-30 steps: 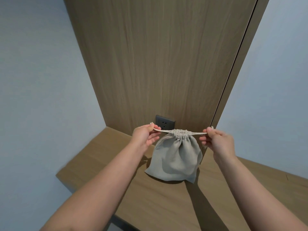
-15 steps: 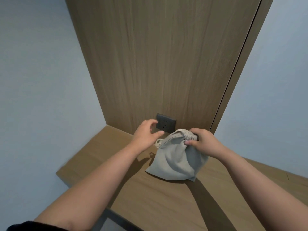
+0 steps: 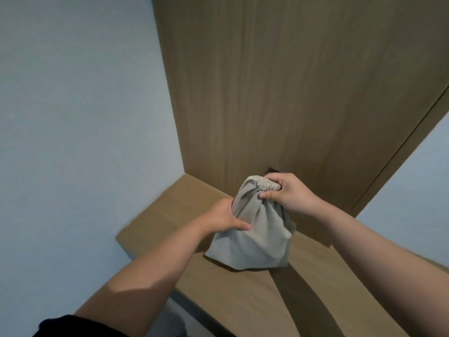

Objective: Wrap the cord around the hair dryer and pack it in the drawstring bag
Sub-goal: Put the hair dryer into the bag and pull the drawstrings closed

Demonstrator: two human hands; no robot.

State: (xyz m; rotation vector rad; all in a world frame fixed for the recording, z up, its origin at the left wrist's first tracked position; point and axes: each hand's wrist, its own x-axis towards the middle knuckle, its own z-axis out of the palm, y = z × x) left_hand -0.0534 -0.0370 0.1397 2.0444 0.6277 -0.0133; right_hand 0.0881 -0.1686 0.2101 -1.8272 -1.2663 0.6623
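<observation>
So from my feed, the drawstring bag (image 3: 252, 237) is sitting upright on the wooden counter (image 3: 233, 295), up near the back where the wood wall panel (image 3: 279, 81) meets it. Its mouth is cinched tight into a gathered ruffle at the top. The right hand (image 3: 289, 193) is clamped around that bunched neck, fingers (image 3: 272, 177) curled over the top and thumb underneath, so it's grasping the bag for sure. The left hand (image 3: 223, 218) is pressed against the bag's left side, thumb lying across the fabric; the other fingers are tucked behind the cloth, so it looks like it's gripping the side of the bag too. The bag looks bulgy and full, but I can't see the hair dryer or its cord at all. A bit of a dark wall socket (image 3: 273, 170) peeks out just behind the right hand. Pale wall (image 3: 80, 117) off to the left.
</observation>
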